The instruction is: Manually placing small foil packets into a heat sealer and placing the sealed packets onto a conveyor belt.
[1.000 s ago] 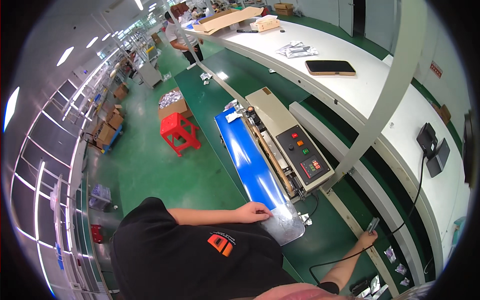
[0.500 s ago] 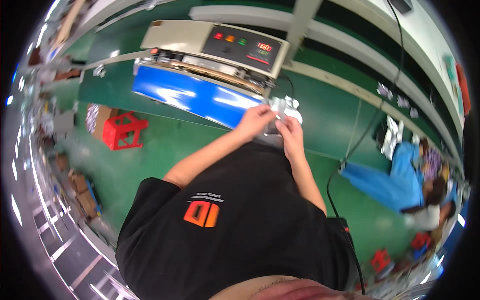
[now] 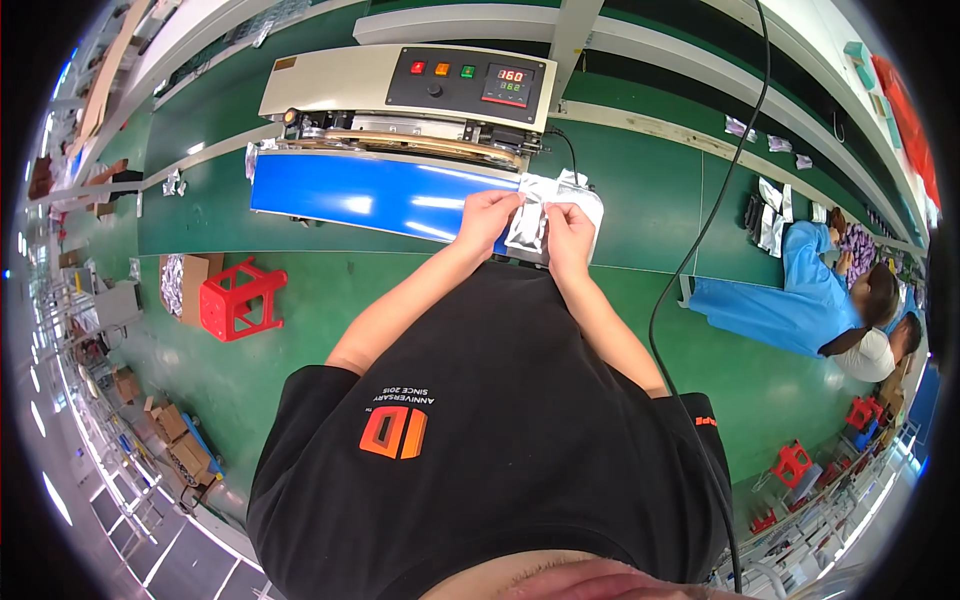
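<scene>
A silver foil pouch (image 3: 529, 224) hangs between my two hands at the right end of the blue conveyor belt (image 3: 340, 188). My left hand (image 3: 484, 222) pinches its left edge near the top, with the fingers closed. My right hand (image 3: 569, 238) grips its right edge between thumb and fingers. Just beyond my right hand lies more shiny foil and a white piece (image 3: 592, 207), partly covered by the hand. The belt belongs to a beige band sealer (image 3: 330, 85) with a black control panel, coloured buttons and a lit display.
The sealer stands on a green table (image 3: 640, 225). A black cable (image 3: 688, 262) hangs down at the right. A red stool (image 3: 238, 300) and a carton (image 3: 190, 285) are at the left. People in blue (image 3: 800, 300) sit at the right by foil pouches (image 3: 770, 220).
The pouch is now raised and spread flat between my hands, its face showing. My hands have shifted slightly left and up in the picture, and the view has turned a little.
</scene>
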Tool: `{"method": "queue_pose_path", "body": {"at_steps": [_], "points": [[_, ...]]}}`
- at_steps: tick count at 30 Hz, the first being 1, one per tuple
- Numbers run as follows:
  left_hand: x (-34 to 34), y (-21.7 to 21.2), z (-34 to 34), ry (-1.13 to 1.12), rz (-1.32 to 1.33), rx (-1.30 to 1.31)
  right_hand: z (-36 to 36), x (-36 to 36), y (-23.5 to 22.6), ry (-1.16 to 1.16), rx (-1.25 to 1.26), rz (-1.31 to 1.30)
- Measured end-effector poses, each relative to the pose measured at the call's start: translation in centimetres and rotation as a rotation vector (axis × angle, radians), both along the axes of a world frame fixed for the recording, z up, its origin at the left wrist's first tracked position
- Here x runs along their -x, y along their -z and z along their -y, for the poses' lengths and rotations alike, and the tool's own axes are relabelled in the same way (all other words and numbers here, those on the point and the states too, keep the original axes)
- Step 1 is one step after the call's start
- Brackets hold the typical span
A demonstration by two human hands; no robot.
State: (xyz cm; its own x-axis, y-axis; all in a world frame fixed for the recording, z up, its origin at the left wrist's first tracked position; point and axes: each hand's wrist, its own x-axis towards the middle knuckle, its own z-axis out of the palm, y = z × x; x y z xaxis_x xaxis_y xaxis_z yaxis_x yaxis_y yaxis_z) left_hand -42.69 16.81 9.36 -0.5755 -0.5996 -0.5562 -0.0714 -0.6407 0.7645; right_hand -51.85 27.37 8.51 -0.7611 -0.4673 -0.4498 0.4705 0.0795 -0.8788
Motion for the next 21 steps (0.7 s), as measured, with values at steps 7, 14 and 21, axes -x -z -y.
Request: {"method": "queue_pose_path", "body": {"at_steps": [7, 14, 21], "points": [[1.2, 1.0, 3.0, -0.043, 0.082, -0.139, 3.3, 0.4, 1.7, 0.078, -0.033, -0.006], [1.0, 1.6, 4.2, -0.027, 0.090, -0.161, 4.5, 0.2, 2.0, 0.102, -0.019, 0.039], [-0.5, 2.5, 6.4, -0.050, 0.061, -0.148, 6.4, -0.6, 2.1, 0.036, 0.030, 0.125]]}}
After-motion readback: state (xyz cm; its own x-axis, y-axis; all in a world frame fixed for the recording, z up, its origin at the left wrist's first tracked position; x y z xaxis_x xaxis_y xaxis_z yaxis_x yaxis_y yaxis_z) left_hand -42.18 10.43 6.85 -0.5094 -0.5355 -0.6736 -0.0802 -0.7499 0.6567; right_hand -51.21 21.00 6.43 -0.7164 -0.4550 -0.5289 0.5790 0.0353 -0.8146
